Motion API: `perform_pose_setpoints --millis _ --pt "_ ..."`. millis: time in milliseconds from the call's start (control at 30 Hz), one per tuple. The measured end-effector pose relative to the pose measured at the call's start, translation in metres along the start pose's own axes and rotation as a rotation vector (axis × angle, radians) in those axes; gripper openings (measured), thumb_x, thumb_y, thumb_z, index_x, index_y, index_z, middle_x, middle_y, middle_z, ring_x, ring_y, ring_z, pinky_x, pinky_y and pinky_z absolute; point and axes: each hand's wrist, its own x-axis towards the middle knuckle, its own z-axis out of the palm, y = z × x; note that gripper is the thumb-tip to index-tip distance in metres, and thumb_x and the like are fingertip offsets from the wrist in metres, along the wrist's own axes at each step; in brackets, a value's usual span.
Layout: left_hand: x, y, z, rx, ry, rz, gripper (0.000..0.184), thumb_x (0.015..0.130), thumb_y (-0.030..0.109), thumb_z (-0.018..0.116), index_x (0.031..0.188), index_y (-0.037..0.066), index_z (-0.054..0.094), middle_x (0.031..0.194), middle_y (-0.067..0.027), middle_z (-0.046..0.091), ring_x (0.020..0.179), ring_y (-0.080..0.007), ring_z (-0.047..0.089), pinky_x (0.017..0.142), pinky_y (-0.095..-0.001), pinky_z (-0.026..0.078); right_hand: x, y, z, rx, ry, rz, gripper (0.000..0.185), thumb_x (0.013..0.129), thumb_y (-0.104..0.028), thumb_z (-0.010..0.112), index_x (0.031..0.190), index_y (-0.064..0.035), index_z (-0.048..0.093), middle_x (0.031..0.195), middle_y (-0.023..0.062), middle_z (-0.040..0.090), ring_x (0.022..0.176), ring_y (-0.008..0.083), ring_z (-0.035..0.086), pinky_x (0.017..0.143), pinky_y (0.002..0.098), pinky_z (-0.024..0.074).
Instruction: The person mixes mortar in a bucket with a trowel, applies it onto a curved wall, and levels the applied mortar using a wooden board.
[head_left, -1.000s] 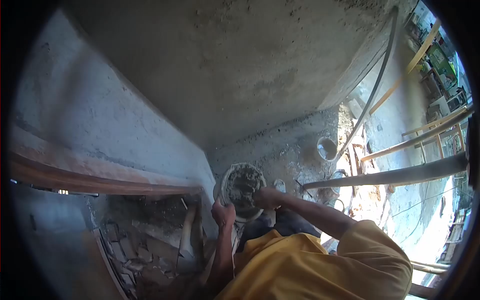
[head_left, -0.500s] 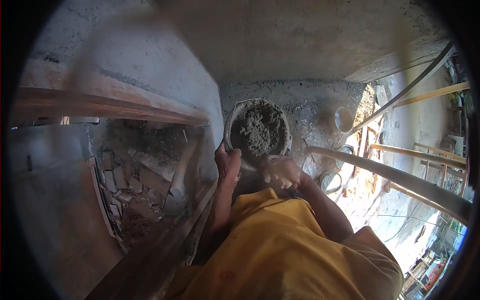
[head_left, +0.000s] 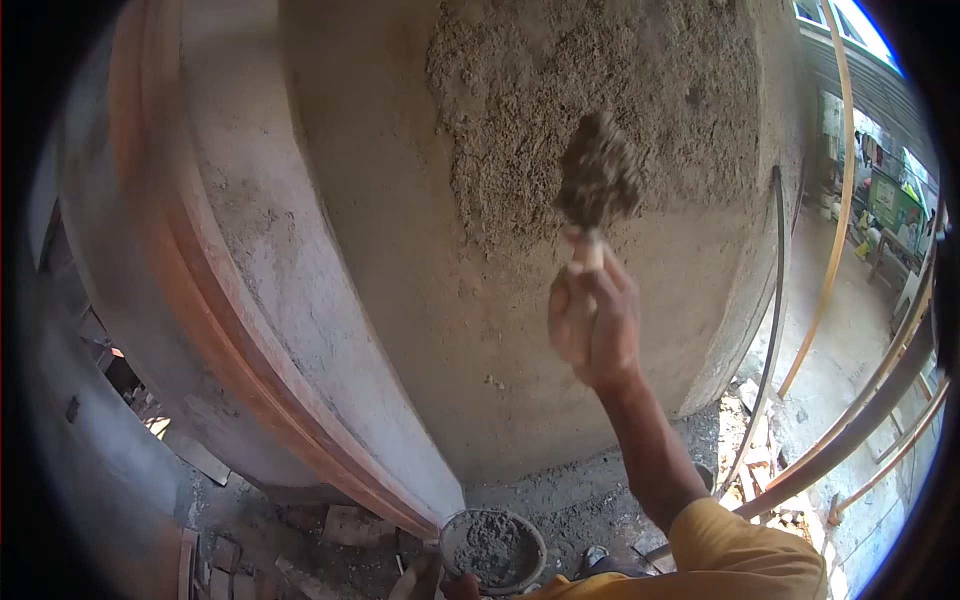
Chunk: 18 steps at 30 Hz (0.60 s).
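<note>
My right hand (head_left: 600, 325) is raised in front of the wall, its fingers wrapped round the pale handle of a trowel (head_left: 587, 256). A dark lump of wet mortar (head_left: 598, 178) covers the blade, blurred by motion. Behind it is a rough patch of fresh mortar on the upper wall (head_left: 500, 130); whether the load touches it I cannot tell. Low in view, my left hand (head_left: 462, 588) grips the near rim of a bucket (head_left: 541, 560) holding grey mortar. Most of that hand is cut off by the frame's bottom edge.
A reddish wooden frame (head_left: 215, 290) runs down the left beside a pale wall edge (head_left: 330, 300). Bamboo poles (head_left: 838, 230) and a dark curved strip (head_left: 778, 300) stand at the right. Rubble (head_left: 230, 555) lies at the lower left.
My right hand has risen from beside the bucket to the wall, now with a mortar-laden trowel showing. The view has tilted up, putting the bucket lower; my left hand stays on its rim.
</note>
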Motion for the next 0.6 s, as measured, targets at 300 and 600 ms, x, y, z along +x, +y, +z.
perform_pose_setpoints --millis 300,600 --pt "-0.004 0.051 0.018 0.049 0.106 -0.033 0.06 0.088 0.016 0.069 0.145 0.002 0.055 0.129 -0.0181 0.067 0.114 -0.0335 0.068 0.096 -0.0453 0.054 0.245 -0.152 -0.029 -0.92 0.986 -1.561 0.034 0.09 -0.014 0.066 0.12 -0.0002 0.06 0.072 0.0088 0.069 0.051 0.0186 0.066 0.043 0.0361 0.0542" --pt "-0.027 0.046 0.017 0.069 0.237 -0.032 0.056 0.078 0.009 0.067 0.134 0.001 0.066 0.113 -0.0194 0.075 0.106 -0.0345 0.073 0.096 -0.043 0.055 0.186 0.142 -0.057 -1.55 -0.331 -0.453 0.038 0.103 -0.017 0.045 0.133 0.0029 0.057 0.065 0.0054 0.06 0.039 0.017 0.047 0.039 0.0386 0.0465"
